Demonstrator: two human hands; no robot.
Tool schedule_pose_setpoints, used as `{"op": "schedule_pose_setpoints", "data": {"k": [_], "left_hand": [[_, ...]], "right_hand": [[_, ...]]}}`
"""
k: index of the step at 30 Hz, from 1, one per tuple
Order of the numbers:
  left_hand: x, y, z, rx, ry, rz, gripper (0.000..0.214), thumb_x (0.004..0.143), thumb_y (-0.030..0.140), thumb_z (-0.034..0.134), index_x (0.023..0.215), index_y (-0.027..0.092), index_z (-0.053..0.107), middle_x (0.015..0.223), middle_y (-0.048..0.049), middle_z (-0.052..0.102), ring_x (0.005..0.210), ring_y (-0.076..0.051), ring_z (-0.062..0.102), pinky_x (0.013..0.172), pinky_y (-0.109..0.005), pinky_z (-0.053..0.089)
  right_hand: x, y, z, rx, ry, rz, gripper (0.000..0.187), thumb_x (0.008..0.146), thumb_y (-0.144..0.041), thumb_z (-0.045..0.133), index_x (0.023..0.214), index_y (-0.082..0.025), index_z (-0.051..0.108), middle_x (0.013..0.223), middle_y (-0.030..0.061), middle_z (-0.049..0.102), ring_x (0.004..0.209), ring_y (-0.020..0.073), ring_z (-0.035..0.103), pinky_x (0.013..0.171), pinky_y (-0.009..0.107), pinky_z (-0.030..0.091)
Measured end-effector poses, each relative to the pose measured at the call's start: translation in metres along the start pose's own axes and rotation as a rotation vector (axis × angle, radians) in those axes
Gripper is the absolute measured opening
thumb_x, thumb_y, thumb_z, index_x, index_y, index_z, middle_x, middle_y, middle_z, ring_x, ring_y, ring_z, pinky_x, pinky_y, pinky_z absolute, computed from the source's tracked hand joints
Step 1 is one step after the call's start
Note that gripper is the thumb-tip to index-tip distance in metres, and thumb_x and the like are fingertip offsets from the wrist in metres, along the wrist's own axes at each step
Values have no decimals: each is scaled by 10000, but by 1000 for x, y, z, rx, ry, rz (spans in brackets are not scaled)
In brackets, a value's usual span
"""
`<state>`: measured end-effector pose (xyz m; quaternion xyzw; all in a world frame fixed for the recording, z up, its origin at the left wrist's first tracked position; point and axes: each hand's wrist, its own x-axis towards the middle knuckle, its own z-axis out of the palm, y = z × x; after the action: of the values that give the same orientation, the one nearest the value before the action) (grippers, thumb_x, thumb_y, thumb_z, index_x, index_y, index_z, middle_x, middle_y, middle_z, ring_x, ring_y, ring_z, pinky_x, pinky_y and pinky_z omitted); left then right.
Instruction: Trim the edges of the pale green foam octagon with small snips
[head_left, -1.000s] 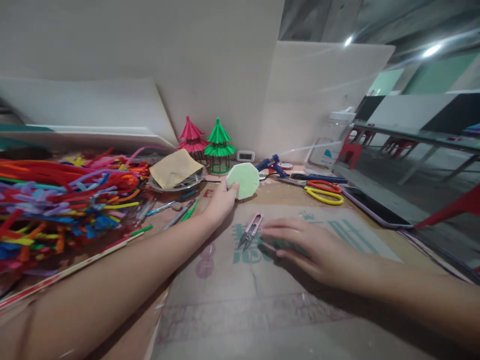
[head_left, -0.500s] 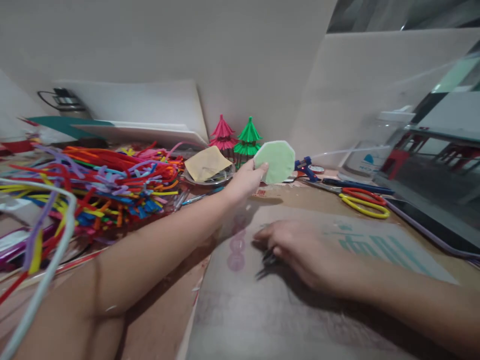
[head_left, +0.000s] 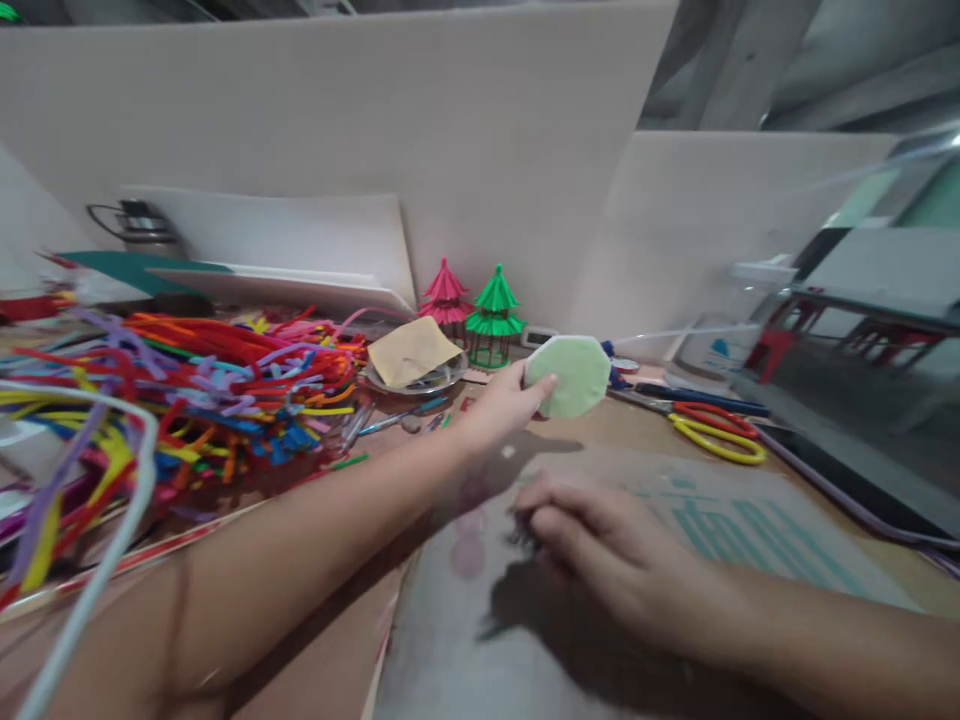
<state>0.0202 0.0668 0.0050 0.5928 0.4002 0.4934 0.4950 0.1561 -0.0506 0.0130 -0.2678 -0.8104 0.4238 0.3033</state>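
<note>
A light green octagonal piece (head_left: 577, 378) with a white rim is pinched by my left hand (head_left: 510, 400), thumb on its face, held out over the far part of the work surface. Closer to me, my right hand (head_left: 592, 535) is closed, its fingers curled round a small dark spindly thing (head_left: 523, 530) that is blurred and mostly covered. That hand hovers above a printed board (head_left: 457, 650) and casts a shadow there. Behind the octagon stand a pink pagoda-like model (head_left: 445, 292) and a green one (head_left: 495, 310).
A heap of colourful pipe cleaners (head_left: 225, 390) covers the left side. A round dish (head_left: 454, 377) carries a yellowish sheet (head_left: 412, 352). Scissors (head_left: 716, 435) and a phone (head_left: 847, 480) lie at right. A white cable (head_left: 139, 480) crosses the near left.
The view has tilted upward, so the scene sits lower. My left hand has carried the octagon slightly right. My right fingers have curled in more around the dark thing.
</note>
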Motion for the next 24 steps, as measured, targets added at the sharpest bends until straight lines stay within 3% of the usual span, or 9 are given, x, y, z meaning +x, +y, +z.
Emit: {"op": "schedule_pose_setpoints", "data": {"k": [4, 6, 9, 11, 13, 16, 18, 20, 24], "left_hand": [[-12, -2, 8, 167, -16, 146, 314, 753, 231, 717, 1055, 148, 700, 1010, -108, 734, 886, -250, 669, 812, -368, 536], [-19, -4, 15, 187, -1, 141, 277, 750, 230, 709, 1017, 156, 715, 970, -99, 743, 881, -264, 671, 814, -376, 526], [-29, -7, 25, 219, -20, 82, 235, 728, 243, 730, 950, 167, 731, 947, -89, 750, 857, -270, 676, 782, -353, 522], [-35, -7, 30, 246, -61, 65, 278, 733, 279, 731, 994, 181, 725, 974, -77, 751, 855, -266, 675, 747, -331, 521], [-40, -4, 33, 301, -100, 67, 281, 754, 321, 707, 1007, 198, 726, 947, -57, 753, 803, -248, 670, 687, -304, 514], [-44, 2, 33, 467, -85, 118, 202, 754, 376, 689, 847, 207, 748, 777, -39, 732, 673, -221, 629, 582, -276, 466], [-46, 3, 32, 550, -70, 185, 176, 745, 376, 695, 793, 213, 744, 727, -31, 717, 660, -219, 618, 598, -279, 459], [-48, 1, 31, 568, -54, 244, 151, 755, 346, 690, 823, 220, 738, 751, -26, 722, 692, -220, 627, 649, -285, 472], [-47, -10, 28, 554, -31, 316, 87, 799, 267, 647, 859, 233, 700, 790, -6, 707, 719, -198, 628, 650, -263, 475]], "right_hand": [[-15, 45, -59, -48, 592, -23, 318, 916, -508, 545, 1047, -218, 549, 738, -19, 504, 573, 113, 437, 511, 235, 374], [-20, 61, -85, -85, 735, 18, 382, 882, -515, 583, 1113, -214, 533, 660, -50, 440, 544, 117, 415, 496, 241, 358], [-25, 77, -103, -90, 735, 164, 435, 829, -518, 619, 1107, -190, 552, 602, -69, 407, 510, 113, 393, 467, 240, 324], [-27, 83, -102, -63, 665, 202, 376, 810, -513, 619, 982, -180, 585, 589, -69, 409, 494, 101, 372, 457, 237, 307], [-29, 83, -97, -113, 596, 173, 301, 823, -480, 605, 799, -182, 574, 583, -56, 420, 507, 100, 380, 479, 243, 319], [-34, 79, -92, -288, 542, 73, 273, 855, -405, 603, 698, -191, 541, 603, -32, 483, 562, 119, 449, 531, 253, 352], [-37, 78, -93, -356, 494, 5, 241, 899, -386, 564, 756, -192, 579, 669, -5, 571, 627, 146, 529, 587, 267, 409], [-39, 79, -95, -372, 490, -58, 256, 969, -381, 460, 920, -193, 627, 864, 46, 669, 811, 190, 617, 737, 314, 478], [-40, 84, -101, -421, 559, -152, 365, 1029, -364, 323, 1261, -198, 551, 1292, 115, 590, 1228, 229, 519, 1050, 425, 385]]}}
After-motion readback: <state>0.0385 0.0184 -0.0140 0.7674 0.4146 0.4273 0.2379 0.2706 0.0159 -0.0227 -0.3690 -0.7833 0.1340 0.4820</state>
